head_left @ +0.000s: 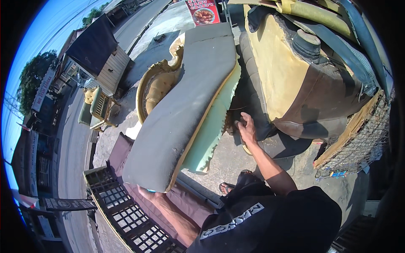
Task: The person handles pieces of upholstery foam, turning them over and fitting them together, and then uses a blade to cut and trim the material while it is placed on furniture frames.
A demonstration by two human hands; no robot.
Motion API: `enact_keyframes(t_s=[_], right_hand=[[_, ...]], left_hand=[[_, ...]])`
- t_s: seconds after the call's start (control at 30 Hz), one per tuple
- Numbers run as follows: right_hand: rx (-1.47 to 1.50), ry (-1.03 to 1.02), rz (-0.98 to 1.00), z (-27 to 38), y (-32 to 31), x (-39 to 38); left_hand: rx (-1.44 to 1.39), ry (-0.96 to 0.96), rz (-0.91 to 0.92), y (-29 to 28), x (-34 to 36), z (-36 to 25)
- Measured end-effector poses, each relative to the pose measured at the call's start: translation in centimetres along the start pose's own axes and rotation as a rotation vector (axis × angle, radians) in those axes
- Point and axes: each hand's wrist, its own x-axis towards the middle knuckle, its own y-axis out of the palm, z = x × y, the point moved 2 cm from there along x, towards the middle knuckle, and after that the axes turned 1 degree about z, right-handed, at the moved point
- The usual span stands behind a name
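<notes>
The cushion (181,105) is seen from 12 to 7 o'clock. Its near end is met by the left hand (151,195) (whether the grip is clenched cannot be told); the right hand (248,128), at 3 o'clock, is released. Its length should be supported evenly.

- where does lettering show?
- on the red board (203,12) at the top edge: bold pale letters above a printed food picture (204,17).
- and over on the left?
- a long pale banner (43,89) by the tree (36,76) carries one line of reddish capitals. below it, a narrow upright banner (33,162) has letters running along it, too small to be sure of.
- anything lower down?
- a dark sign (69,204) near the road, with paler marks and a round emblem, too blurred to read.
- and closest?
- the wearer's black shirt (291,217): a slanting whitish strip (231,220) of large block letters.
</notes>
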Motion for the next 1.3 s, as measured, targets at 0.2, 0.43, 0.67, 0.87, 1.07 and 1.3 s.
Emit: enact_keyframes(t_s=[0.2, 0.43, 0.67, 0.87, 1.07, 1.3], right_hand=[[-0.631, -0.51, 0.207, 1.8, 1.1, 9.9], [-0.539, -0.969, 0.179, 3.9, 6.8, 22.0], [-0.458, -1.221, 0.292, 23.4, 12.8, 26.1], [-0.128, -1.65, 0.073, 44.3, 13.0, 16.3], [0.26, -2.06, 0.037, 64.5, 8.5, -4.4], [0.696, -2.143, 0.317, 69.5, 1.8, -27.0]], left_hand=[[0.063, 0.065, -0.098, 1.1, -1.1, 0.9], [0.151, 0.207, -0.119, 0.0, -1.6, 0.9], [-0.011, 0.291, -0.31, 1.2, -3.9, -3.3], [0.208, 0.734, -0.155, 7.8, -18.5, -12.2], [0.481, 1.37, -0.169, 13.7, -43.9, -16.1], [0.536, 1.786, -0.443, 9.9, -67.4, -5.2]])
